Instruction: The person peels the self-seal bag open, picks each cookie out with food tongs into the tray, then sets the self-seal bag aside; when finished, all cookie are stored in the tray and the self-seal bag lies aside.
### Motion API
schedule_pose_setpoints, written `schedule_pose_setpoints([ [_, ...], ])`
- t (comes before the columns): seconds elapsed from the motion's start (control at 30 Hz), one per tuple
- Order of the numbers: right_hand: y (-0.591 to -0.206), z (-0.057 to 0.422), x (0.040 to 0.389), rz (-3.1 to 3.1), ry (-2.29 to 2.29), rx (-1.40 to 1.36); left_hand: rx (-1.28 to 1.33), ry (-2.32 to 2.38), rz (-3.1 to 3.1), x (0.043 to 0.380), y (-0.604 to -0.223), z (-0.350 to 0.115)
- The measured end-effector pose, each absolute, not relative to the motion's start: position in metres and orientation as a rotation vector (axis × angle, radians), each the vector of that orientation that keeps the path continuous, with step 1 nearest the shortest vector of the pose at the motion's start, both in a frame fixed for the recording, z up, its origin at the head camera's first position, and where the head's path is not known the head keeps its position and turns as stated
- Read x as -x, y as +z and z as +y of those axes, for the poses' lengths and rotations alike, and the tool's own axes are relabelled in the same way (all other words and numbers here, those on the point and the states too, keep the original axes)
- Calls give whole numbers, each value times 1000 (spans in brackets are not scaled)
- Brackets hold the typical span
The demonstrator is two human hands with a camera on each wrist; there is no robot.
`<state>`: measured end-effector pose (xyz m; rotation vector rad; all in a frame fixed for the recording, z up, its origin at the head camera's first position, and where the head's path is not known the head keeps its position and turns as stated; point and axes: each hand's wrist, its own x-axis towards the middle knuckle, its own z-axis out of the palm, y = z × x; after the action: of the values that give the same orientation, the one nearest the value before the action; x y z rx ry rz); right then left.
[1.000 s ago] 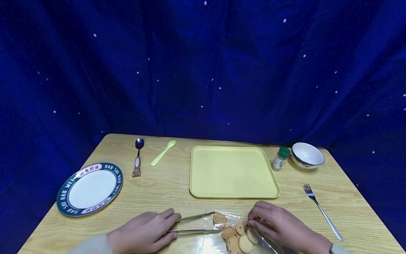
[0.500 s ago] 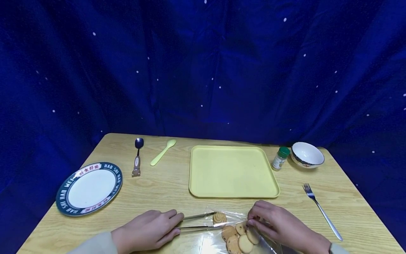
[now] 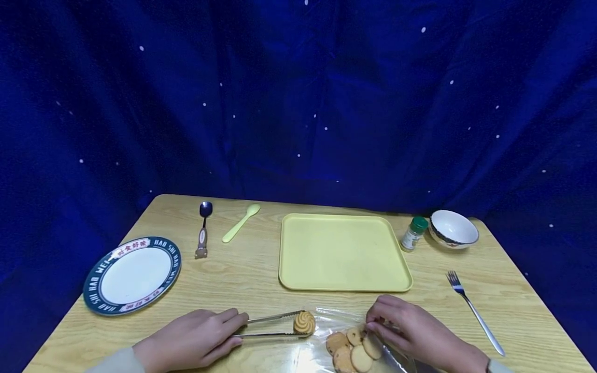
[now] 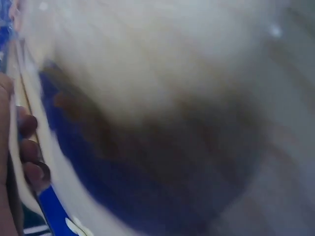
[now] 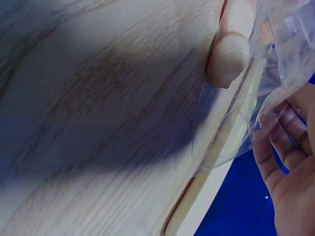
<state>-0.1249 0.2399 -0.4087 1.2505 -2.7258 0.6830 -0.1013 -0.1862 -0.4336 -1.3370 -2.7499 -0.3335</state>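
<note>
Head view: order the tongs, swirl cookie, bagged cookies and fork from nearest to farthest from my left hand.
1. Tongs, held in the left hand.
2. Swirl cookie, at the tongs' tips.
3. Bagged cookies, right of that.
4. Fork, far right.

Left sleeve (image 3: pixel 116 362), lower left of frame: pale grey, plain, wrist-length. Right sleeve (image 3: pixel 499 367), lower right: similar pale grey, thin darker line along its edge.

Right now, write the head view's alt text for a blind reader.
The left hand grips metal tongs holding a swirled cookie; the right hand pinches a clear plastic bag of cookies. Around them: yellow tray, lettered plate, brown-handled spoon, yellow spoon, fork, green-capped jar, bowl.
</note>
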Motion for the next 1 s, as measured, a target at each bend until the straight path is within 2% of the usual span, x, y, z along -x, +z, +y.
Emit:
schedule_pose_setpoints([
  [0.17,-410,243,124,-2647,660,-1296,1217,-342,-2735,100,-434,-208],
  [0.33,-410,244,123,-2652,663,-1296,958,-356,-2793,114,-426,-213],
  [0.63,-411,241,124,-2618,662,-1308,747,-260,-2884,177,-403,-169],
  [0.8,-410,239,125,-2646,667,-1307,685,-278,-2958,214,-406,-143],
  [1.0,-410,239,125,-2657,678,-1326,667,-304,-3006,235,-414,-119],
])
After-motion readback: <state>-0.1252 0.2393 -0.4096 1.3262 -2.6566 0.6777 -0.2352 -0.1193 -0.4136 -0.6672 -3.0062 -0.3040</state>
